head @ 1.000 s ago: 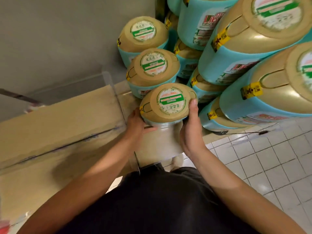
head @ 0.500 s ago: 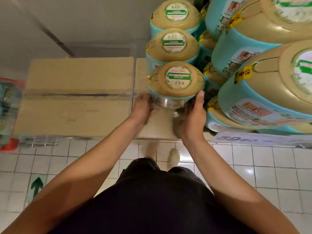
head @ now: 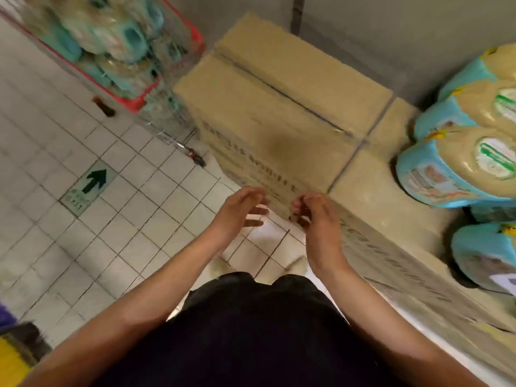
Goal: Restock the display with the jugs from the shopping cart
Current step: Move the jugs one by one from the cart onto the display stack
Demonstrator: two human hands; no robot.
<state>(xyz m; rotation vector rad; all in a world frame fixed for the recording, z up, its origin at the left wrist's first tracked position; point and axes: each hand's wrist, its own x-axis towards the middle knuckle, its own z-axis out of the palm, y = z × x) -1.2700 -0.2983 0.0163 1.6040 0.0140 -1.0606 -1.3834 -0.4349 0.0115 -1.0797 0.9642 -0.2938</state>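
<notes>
White tiled floor (head: 83, 247), green arrow sticker (head: 89, 188), shopping cart (head: 139, 100), cardboard boxes (head: 265, 101) bearing jugs (head: 460, 169), seemingly upright

You can read very little here, because the view is blurred. On the floor (head: 42, 135) a green sticker (head: 88, 188) shows a bold black arrow, but the line of letters under it is too smeared to make out. The cardboard box (head: 279, 115) has a row of dark printed letters along its near side, and so does the nearer box (head: 391, 263); both rows are unreadable. The jugs (head: 446, 163) on the display bear a round green-and-white cap label (head: 497, 160) and a side label (head: 430, 182) with red lettering, neither legible.
</notes>
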